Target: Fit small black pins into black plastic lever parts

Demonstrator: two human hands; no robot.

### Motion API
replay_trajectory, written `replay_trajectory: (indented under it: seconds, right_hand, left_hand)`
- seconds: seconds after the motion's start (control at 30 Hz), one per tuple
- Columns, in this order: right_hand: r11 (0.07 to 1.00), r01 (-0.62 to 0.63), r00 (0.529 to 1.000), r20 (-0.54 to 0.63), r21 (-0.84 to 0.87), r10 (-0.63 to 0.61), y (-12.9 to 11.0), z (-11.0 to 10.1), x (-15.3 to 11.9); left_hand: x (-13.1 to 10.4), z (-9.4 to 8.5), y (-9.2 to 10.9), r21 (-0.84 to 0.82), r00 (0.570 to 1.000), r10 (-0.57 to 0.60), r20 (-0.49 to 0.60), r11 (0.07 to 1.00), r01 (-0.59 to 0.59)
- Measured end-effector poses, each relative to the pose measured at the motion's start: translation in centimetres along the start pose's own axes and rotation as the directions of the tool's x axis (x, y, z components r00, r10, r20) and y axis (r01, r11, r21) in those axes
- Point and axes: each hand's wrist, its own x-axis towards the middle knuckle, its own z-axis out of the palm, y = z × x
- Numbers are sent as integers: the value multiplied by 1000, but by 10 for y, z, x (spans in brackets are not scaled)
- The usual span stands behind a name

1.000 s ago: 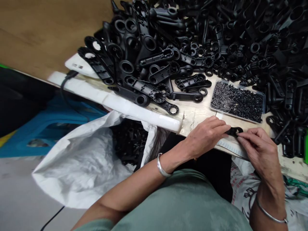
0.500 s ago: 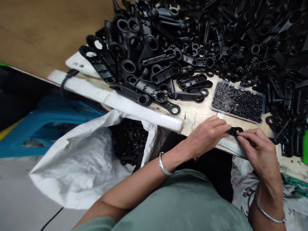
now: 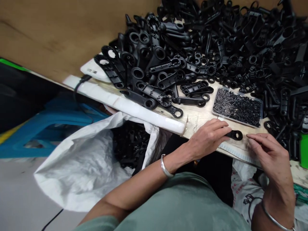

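My left hand (image 3: 208,136) is closed round one end of a black plastic arm part (image 3: 237,135) at the table's front edge. The ring-shaped end of this part sticks out to the right of my fingers, and its other end is hidden under them. Just right of the ring, apart from it, is my right hand (image 3: 270,155). Its thumb and fingertips are pinched together; whether a small piece sits between them cannot be made out. Behind both hands stands a clear plastic tray (image 3: 262,110) full of small dark screws (image 3: 231,104).
A large heap of black plastic parts (image 3: 168,61) covers the table's back. White foam (image 3: 125,104) edges the table at left. Below it hangs an open white sack (image 3: 79,173) with black parts inside. A blue stool (image 3: 55,128) and a green object (image 3: 304,150) flank the scene.
My right hand has drawn away from the part's ring end to the right, uncovering it. My left hand keeps its hold. The view has shifted slightly.
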Motion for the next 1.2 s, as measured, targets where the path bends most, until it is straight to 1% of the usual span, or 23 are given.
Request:
replay_trajectory:
  seconds: [0.07, 0.17, 0.23, 0.33, 0.43, 0.5, 0.57, 0.63, 0.7, 0.77, 0.8, 0.9, 0.97, 1.03, 1.13, 1.2]
  right_hand:
    - [1000, 18, 1000, -22, -19, -19, 1, -2, 4]
    - [995, 66, 997, -46, -74, -70, -1, -3, 17]
    - [986, 88, 995, -41, -141, -95, -3, -3, 29]
    - [957, 123, 992, -3, -263, -128, -7, 0, 52]
    - [895, 157, 987, 88, -418, -132, -12, 8, 76]
    - [835, 160, 984, 154, -526, -91, -16, 15, 90]
    - [785, 161, 978, 202, -598, -47, -21, 21, 100]
    - [751, 151, 974, 228, -643, -1, -25, 24, 107]
    - [716, 126, 971, 235, -687, 54, -29, 26, 110]
    - [668, 117, 965, 243, -735, 98, -32, 26, 111]
    - [643, 125, 962, 251, -755, 108, -34, 26, 111]
    - [594, 155, 954, 275, -789, 117, -38, 26, 112]
    - [595, 152, 949, 284, -789, 134, -40, 25, 113]
    - [609, 134, 945, 285, -782, 158, -42, 23, 113]
    - [646, 108, 944, 282, -756, 173, -43, 21, 112]
    - [661, 88, 945, 273, -745, 182, -43, 22, 111]
  left_hand:
    - [0, 1, -1, -3, 999, 6, -33, 1000, -6]
    - [-1, 2, -2, 6, 999, 14, -31, 1000, -14]
    - [-2, 2, -2, 17, 999, 21, -36, 1000, -21]
    - [-1, -2, 0, 15, 997, 33, -75, 999, -31]
    - [6, -13, 1, 36, 996, 17, -90, 999, -14]
    - [14, -24, 0, 97, 998, -24, -50, 995, 29]
    - [26, -33, -2, 189, 995, -94, 25, 978, 88]
    - [39, -40, -5, 295, 978, -179, 105, 945, 141]
    - [51, -43, -8, 389, 956, -246, 160, 906, 168]
    - [62, -40, -12, 457, 944, -278, 179, 873, 170]
    - [66, -37, -13, 475, 943, -275, 186, 866, 159]
    - [77, -25, -18, 486, 951, -226, 211, 868, 98]
    - [83, -18, -19, 492, 949, -206, 240, 868, 64]
    - [88, -15, -19, 511, 937, -225, 266, 858, 61]
    - [92, -15, -18, 530, 922, -250, 296, 846, 60]
    - [92, -15, -20, 529, 920, -240, 310, 847, 43]
